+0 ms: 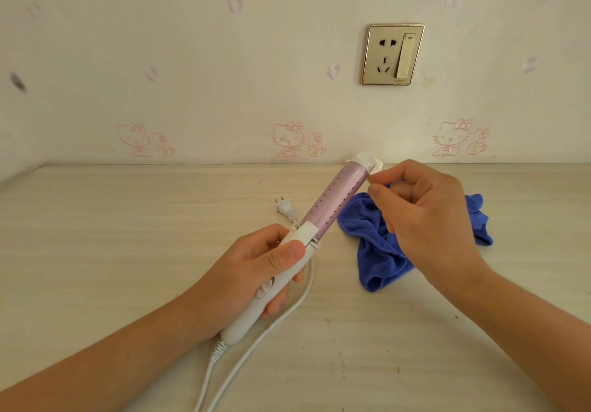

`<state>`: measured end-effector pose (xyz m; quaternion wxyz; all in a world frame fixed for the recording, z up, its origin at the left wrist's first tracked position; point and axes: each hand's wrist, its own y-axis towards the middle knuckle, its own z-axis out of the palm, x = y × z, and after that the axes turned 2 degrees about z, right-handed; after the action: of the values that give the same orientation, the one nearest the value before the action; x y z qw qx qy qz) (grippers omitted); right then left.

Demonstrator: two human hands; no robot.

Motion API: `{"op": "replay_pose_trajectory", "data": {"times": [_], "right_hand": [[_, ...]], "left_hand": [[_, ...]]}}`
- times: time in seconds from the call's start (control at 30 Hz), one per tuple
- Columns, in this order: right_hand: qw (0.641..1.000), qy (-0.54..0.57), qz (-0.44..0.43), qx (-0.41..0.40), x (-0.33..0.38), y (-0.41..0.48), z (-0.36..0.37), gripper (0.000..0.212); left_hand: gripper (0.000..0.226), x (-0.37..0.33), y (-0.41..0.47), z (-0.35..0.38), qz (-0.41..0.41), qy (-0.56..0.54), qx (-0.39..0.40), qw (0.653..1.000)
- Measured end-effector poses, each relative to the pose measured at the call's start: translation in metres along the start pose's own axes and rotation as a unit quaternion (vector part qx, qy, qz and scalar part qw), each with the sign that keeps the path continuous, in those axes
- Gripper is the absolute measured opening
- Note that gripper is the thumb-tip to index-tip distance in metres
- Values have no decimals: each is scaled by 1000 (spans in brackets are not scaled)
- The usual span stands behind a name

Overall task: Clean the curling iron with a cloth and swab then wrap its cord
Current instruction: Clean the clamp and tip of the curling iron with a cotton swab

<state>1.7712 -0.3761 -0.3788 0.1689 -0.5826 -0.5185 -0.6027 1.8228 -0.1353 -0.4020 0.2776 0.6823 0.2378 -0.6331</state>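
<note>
Left hand [256, 271] is gripping the curling iron [332, 202] handle; right hand [425, 216] is pinching a swab [377, 166] at the 1 o'clock tip. I'd be rolling it gently.

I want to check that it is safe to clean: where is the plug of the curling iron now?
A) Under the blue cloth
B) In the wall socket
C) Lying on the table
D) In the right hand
C: the plug lies on the table, apart from the wall socket.
</note>
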Motion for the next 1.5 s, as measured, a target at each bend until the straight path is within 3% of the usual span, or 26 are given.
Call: {"op": "replay_pose_trajectory", "data": {"times": [0.2,0.43,0.53,0.73,1.0,1.3,1.37,1.5], "right_hand": [[1000,9,8,6,2,-4,3,19],[987,-41,0,154,0,-28,22,14],[990,-43,-7,132,-1,-21,17,16],[1000,-13,9,3,0,3,-1,18],[979,-15,-6,203,-1,-30,24,16],[999,-25,-8,40,3,1,1,25],[998,-20,-14,51,4,-3,3,25],[987,-41,-43,146,1,-28,18,17]], "left_hand": [[53,1,-1,0,-6,4,-5,1000],[31,2,0,-2,-3,-21,-6,1000],[38,3,1,-1,0,-12,-14,1000],[44,2,1,1,-3,6,-9,1000],[39,1,-2,0,-5,-19,-24,1000],[37,0,0,3,-2,-3,-22,1000],[37,0,-1,3,-2,-11,-28,1000],[40,1,-2,1,-4,-22,-40,999]]}}
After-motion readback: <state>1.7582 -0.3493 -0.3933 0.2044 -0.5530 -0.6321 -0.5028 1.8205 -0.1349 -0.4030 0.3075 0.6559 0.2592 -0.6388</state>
